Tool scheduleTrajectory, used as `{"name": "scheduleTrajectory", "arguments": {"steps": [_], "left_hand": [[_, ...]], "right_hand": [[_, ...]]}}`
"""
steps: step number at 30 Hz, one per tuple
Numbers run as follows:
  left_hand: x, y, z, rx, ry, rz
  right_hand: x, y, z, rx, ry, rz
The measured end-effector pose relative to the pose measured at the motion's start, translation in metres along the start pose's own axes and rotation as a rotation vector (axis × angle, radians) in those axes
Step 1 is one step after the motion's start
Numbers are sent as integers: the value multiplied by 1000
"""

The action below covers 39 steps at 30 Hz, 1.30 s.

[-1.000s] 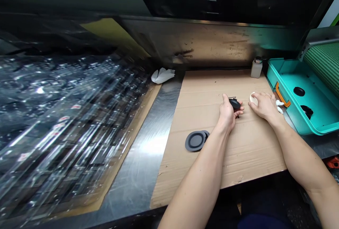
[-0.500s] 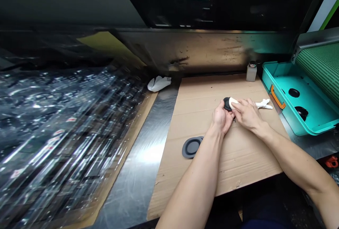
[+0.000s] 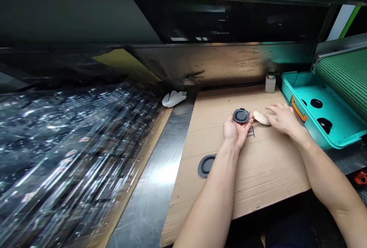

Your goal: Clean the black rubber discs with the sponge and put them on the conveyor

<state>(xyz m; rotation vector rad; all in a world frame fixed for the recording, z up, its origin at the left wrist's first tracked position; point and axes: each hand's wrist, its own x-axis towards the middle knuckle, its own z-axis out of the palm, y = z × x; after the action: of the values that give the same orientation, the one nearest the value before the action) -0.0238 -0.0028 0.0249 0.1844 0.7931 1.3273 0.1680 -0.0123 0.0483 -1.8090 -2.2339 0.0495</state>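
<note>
My left hand (image 3: pixel 235 130) is cupped under a small black oval lid (image 3: pixel 241 115), fingers and thumb around its edge, with its recessed face turned up. To the right, my right hand (image 3: pixel 283 118) hovers low over the cardboard with its fingers stretched apart. Its thumb is at a cream-white cloth pad (image 3: pixel 260 118); whether it touches the pad is hard to tell. A larger dark grey oval part (image 3: pixel 205 165) lies on the cardboard, partly hidden by my left forearm.
Brown cardboard (image 3: pixel 206 125) covers the metal bench (image 3: pixel 149 179). Right stands a teal bin (image 3: pixel 344 125) with several black parts, beside a green conveyor belt (image 3: pixel 346 72). A small bottle (image 3: pixel 270 82) is at the back. Clear plastic trays (image 3: pixel 71 156) fill the left, near crumpled white material (image 3: pixel 174 98).
My right hand has moved right, away from the lid, taking the white pad with it, and its fingers have spread. My left hand has shifted slightly left, and the lid's face now shows fully.
</note>
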Motion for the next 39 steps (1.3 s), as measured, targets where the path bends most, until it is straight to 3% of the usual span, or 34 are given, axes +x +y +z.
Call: {"name": "scheduleTrajectory", "arguments": {"steps": [4,9,14,18,26,33,37,39], "left_hand": [[1,3,-2,-24,-23,1],[-3,-3,1,19,-112,-44],[-8,-18,7,175,-116,-3],[-6,-32,10,222,-70,82],[1,-44,-4,476,-90,228],[-5,-37,-5,743,-168,302],[-5,-36,-5,754,-173,251],[-5,-38,-4,653,-144,153]], "right_hand": [[4,25,-8,-38,-181,40],[6,4,-4,130,-8,-58],[4,-22,10,235,5,-82],[2,-28,17,161,39,-173],[-2,-42,9,-78,-1,-90],[3,-29,-1,-70,-84,-201],[8,-17,6,-55,-107,-216],[9,-12,8,-46,-135,-182]]}}
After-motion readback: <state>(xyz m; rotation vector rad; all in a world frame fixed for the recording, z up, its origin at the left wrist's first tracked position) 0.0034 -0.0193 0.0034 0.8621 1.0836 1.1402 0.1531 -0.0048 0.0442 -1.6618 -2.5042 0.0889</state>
